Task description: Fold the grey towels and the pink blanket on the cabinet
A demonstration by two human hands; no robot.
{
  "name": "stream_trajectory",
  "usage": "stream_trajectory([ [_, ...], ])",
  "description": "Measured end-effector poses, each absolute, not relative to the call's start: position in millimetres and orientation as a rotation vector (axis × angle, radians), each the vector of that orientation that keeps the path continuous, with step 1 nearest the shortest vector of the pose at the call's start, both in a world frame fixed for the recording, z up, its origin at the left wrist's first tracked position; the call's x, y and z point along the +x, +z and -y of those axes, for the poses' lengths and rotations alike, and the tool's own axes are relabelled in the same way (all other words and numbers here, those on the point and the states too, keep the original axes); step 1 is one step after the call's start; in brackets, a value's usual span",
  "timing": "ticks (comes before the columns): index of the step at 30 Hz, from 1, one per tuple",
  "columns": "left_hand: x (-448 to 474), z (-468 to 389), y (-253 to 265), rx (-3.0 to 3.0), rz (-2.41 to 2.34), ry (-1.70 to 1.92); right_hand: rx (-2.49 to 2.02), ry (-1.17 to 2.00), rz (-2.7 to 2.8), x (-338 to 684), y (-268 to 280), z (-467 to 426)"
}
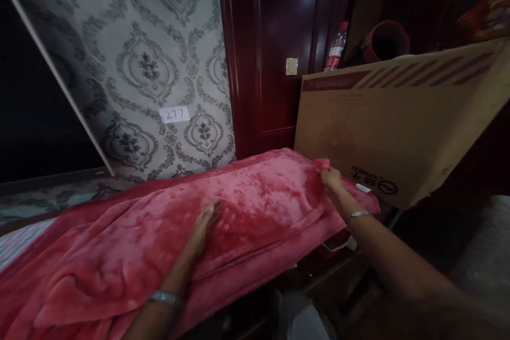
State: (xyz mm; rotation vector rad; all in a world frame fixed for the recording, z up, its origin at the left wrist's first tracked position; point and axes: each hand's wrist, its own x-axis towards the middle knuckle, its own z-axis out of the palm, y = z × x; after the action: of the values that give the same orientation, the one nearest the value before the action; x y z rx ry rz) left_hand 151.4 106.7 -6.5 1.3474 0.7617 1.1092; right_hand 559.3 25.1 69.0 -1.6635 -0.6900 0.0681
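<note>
A pink-red plush blanket [255, 186] lies spread in folded layers from the lower left to the foot of a cardboard box. My left hand [207, 218] rests on its upper surface near the middle, fingers stretched out and holding nothing. At the blanket's far right end, my right hand [330, 178] pinches an edge, and a small bit of cloth sticks up past the fingers. A white tag [363, 188] shows on the blanket just right of that hand.
The large cardboard box [370, 122] stands at the right, with a plastic bottle [337, 49] at its back edge. A dark red door panel [274, 21] and patterned wallpaper [159, 37] with a paper marked 277 [174, 114] are behind. Striped cloth [19, 241] shows at the left.
</note>
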Motion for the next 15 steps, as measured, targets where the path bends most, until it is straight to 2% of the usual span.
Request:
stream_trajectory([
  [3, 155, -114, 12, 0.904, -0.665, 1.073, -1.617, 0.146, 0.919, 507, 93, -49],
  [6, 159, -120, 22, 0.705, -0.662, 1.019, -1.485, 0.185, 1.209, 440, 90, -52],
  [10, 162, -124, 20, 0.588, -0.699, 1.027, -1.352, 0.207, 1.662, 367, 43, -25],
  [15, 165, -127, 11, 0.634, -0.746, 0.995, -1.332, 0.364, 1.877, 343, -13, 5],
])
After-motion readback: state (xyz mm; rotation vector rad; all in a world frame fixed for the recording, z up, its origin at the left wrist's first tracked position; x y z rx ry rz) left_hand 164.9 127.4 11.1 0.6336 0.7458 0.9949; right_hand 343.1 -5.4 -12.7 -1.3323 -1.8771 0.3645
